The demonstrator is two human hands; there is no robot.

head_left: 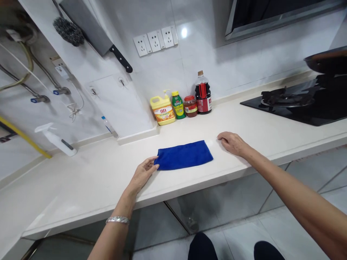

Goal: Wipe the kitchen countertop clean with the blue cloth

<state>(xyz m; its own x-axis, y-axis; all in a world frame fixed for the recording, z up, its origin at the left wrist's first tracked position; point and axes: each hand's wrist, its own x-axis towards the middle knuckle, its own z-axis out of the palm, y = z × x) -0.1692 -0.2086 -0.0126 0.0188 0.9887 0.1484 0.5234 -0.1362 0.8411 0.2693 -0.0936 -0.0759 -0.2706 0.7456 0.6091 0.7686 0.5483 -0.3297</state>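
A blue cloth [185, 156], folded into a long rectangle, lies flat on the white countertop [114, 173]. At its left edge is my left hand [143, 174], with the thumb near the front corner and the fingertips pinching the fabric. A silver bracelet [118, 219] circles that wrist. To the right of the cloth, apart from it, my right hand [232, 143] rests on the counter with its fingers curled in, and nothing shows in them.
Against the wall stand a yellow detergent jug [163, 111], a green bottle [178, 105], a red-lidded jar [190, 107] and a dark sauce bottle [203, 94]. A gas stove [298, 104] is at right. A white spray bottle [58, 141] stands left; a cleaver [94, 32] hangs above.
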